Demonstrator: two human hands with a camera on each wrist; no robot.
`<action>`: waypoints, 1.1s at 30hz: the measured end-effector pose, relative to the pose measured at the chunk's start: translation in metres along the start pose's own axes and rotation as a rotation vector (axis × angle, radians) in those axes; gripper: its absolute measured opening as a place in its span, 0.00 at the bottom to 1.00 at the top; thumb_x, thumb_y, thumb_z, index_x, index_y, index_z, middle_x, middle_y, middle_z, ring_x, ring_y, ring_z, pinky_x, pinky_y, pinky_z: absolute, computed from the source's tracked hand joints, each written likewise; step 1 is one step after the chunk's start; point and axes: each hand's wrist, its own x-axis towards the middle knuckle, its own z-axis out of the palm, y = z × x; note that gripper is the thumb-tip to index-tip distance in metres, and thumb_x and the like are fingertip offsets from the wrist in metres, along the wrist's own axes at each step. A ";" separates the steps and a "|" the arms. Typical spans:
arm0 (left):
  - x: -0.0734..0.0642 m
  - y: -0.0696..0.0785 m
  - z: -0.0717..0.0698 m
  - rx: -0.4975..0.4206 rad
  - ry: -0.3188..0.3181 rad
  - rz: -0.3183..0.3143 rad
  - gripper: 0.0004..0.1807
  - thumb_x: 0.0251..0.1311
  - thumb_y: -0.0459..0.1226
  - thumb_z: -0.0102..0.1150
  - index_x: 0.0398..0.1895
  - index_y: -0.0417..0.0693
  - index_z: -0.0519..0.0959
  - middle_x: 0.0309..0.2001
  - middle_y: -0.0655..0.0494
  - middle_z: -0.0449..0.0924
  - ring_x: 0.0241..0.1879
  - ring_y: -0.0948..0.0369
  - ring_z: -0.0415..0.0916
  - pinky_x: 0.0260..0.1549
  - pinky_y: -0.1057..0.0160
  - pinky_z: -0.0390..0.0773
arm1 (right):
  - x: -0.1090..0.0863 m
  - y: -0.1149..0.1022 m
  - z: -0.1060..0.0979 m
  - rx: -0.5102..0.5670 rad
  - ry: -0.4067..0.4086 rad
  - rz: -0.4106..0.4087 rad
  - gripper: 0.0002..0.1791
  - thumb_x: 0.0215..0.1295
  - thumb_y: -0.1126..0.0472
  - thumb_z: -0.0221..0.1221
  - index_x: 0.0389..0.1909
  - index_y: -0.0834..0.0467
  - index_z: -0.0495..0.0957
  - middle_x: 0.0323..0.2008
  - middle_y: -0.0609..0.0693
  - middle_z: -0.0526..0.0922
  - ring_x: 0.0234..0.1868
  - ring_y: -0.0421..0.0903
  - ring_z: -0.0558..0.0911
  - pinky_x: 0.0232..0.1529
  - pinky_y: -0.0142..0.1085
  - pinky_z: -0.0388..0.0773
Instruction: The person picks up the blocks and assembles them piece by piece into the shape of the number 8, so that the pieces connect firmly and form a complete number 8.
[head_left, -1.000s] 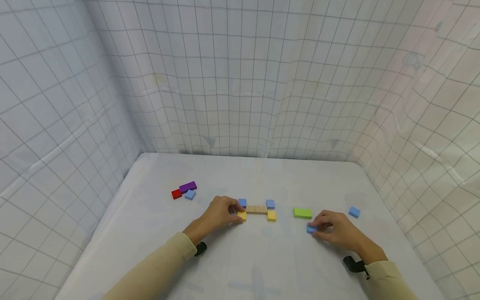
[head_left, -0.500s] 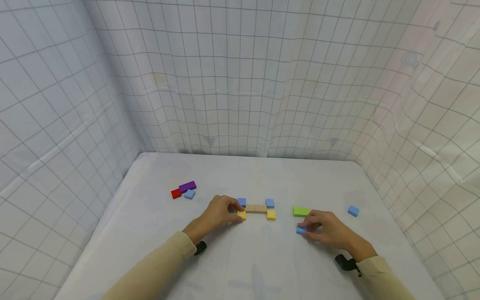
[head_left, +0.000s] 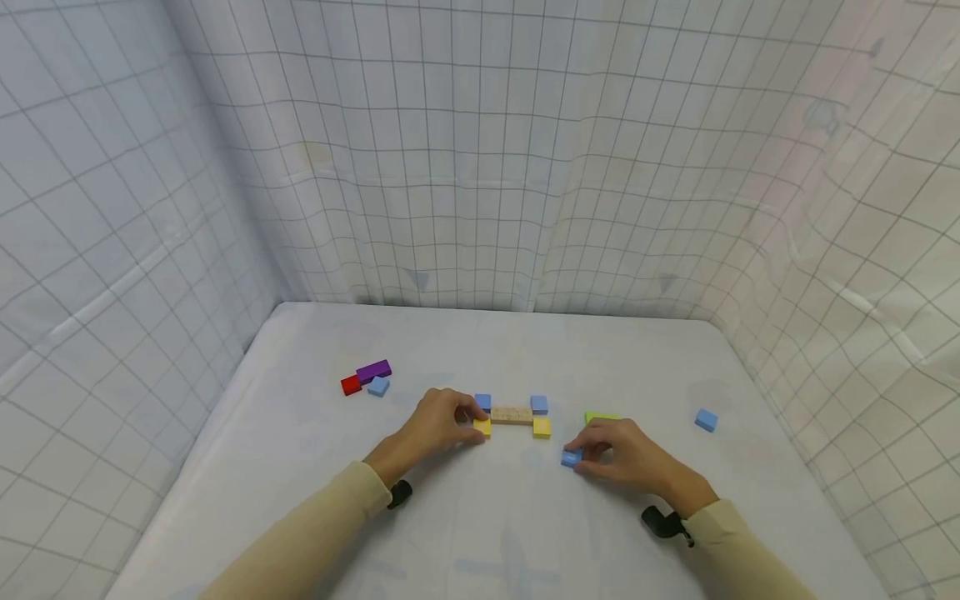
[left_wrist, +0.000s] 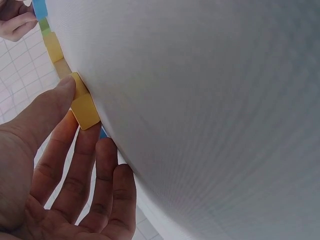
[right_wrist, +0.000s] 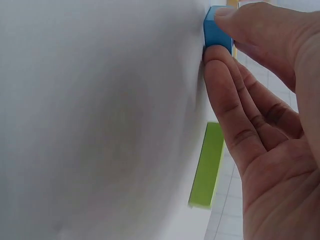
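Observation:
My left hand (head_left: 442, 419) pinches a yellow block (left_wrist: 86, 111) at the left end of a small arrangement. That arrangement has a natural wood block (head_left: 512, 416) in its middle, a blue block (head_left: 483, 402) at back left, another blue block (head_left: 539, 405) at back right and a second yellow block (head_left: 542, 428) at front right. Between thumb and fingers my right hand (head_left: 618, 454) holds a blue block (right_wrist: 218, 27), low over the table and just right of the arrangement. Behind that hand lies a long green block (right_wrist: 207, 165), partly covered by it in the head view.
At the left of the table (head_left: 480, 533) lie a purple block (head_left: 373, 372), a red block (head_left: 351, 385) and a blue block (head_left: 378, 386) close together. Another blue block (head_left: 707, 419) sits far right. Checked white curtains (head_left: 495, 167) enclose the back and sides.
My right hand has moved left with its blue block, from in front of the green block toward the arrangement. My left hand stays at the yellow block.

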 end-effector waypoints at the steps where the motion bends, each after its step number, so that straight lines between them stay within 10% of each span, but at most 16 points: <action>1: 0.000 0.000 0.000 0.002 0.003 0.002 0.14 0.62 0.39 0.90 0.49 0.54 0.97 0.45 0.62 0.94 0.44 0.64 0.79 0.49 0.65 0.84 | 0.002 -0.001 0.002 0.000 0.002 -0.005 0.14 0.70 0.70 0.80 0.54 0.59 0.94 0.44 0.49 0.94 0.41 0.33 0.89 0.44 0.34 0.93; 33: 0.001 0.001 -0.001 -0.003 0.005 0.018 0.14 0.61 0.39 0.91 0.49 0.53 0.97 0.43 0.62 0.95 0.43 0.65 0.80 0.48 0.67 0.82 | 0.028 -0.018 0.034 -0.062 0.151 0.006 0.14 0.63 0.70 0.84 0.45 0.60 0.91 0.40 0.51 0.95 0.36 0.37 0.91 0.40 0.30 0.91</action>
